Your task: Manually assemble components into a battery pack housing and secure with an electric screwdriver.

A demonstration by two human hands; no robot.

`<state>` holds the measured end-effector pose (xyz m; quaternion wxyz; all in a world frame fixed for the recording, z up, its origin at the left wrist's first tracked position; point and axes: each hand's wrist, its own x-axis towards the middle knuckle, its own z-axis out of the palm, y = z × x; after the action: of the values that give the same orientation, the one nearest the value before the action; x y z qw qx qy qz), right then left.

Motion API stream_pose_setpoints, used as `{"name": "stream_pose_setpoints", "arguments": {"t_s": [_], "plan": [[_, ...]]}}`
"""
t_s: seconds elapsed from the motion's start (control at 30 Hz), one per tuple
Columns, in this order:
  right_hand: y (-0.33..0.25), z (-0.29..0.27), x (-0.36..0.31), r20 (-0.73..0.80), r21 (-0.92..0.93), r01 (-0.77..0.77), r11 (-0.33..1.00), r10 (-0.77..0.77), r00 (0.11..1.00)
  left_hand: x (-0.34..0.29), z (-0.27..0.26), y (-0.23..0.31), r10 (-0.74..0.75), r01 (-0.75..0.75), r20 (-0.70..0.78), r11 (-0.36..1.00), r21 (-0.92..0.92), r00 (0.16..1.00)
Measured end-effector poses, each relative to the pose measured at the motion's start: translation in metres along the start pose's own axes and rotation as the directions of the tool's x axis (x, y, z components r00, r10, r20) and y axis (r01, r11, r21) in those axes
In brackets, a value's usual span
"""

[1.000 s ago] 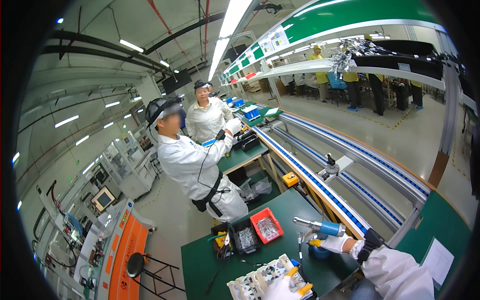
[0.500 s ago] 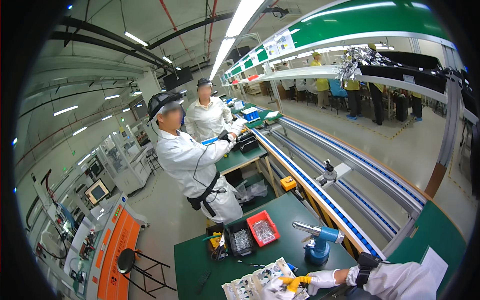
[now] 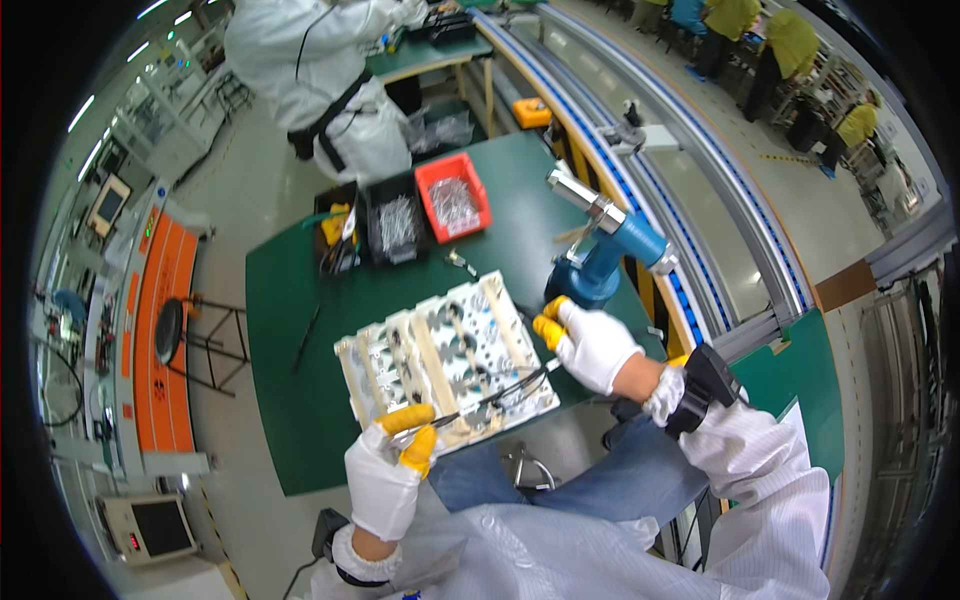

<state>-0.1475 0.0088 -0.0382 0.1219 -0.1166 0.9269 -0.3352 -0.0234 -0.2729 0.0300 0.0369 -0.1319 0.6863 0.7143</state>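
Note:
A white panel point(image 3: 470, 345) with cut-outs and beige strips lies on the green table in front of me. My left hand point(image 3: 385, 475), in a white glove with yellow fingertips, is closed at the panel's near left corner. Its thumb and finger pinch a thin dark cable point(image 3: 475, 405), which stretches over the panel toward my right hand. My right hand point(image 3: 598, 345), gloved alike, is closed at the panel's right edge. Whatever its fingertips hold is hidden. Just beyond it stands a blue rivet gun point(image 3: 590, 265) with a metal nose.
Past the panel sit a red bin point(image 3: 478, 215) and a black bin point(image 3: 378, 245) of small metal parts, beside a black tray point(image 3: 325, 262) with tools. A conveyor point(image 3: 690, 330) runs along the right. A person in white point(image 3: 300, 80) stands at the far left; a stool point(image 3: 170, 330) is left.
The view has tipped down, bringing both my hands and the whole panel into sight. My right hand has moved off the panel's middle to its right edge.

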Motion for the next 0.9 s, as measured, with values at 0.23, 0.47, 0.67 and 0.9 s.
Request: {"name": "stream_pose_setpoints", "arguments": {"t_s": [0.23, 0.47, 0.67, 0.9], "plan": [[-0.074, 0.005, -0.008, -0.336, -0.091, 0.695, 0.714, -0.679, 0.653, -0.013, -0.009, -0.011, -0.048, 0.044, 0.036, 0.994, 0.102, 0.998], [-0.089, 0.036, -0.008, 0.302, 0.550, 0.253, 0.796, -0.472, 0.828, 0.010, -0.012, -0.017, -0.048, 0.047, 0.008, 0.997, 0.062, 0.999], [-0.091, 0.034, -0.008, 0.313, 0.461, 0.258, 0.849, -0.428, 0.848, 0.028, -0.023, -0.018, -0.094, 0.091, 0.047, 0.994, 0.064, 0.994], [-0.090, 0.032, -0.007, 0.386, 0.437, 0.195, 0.878, -0.379, 0.841, 0.017, -0.028, 0.002, -0.222, 0.199, 0.104, 0.959, 0.200, 0.969]]}}
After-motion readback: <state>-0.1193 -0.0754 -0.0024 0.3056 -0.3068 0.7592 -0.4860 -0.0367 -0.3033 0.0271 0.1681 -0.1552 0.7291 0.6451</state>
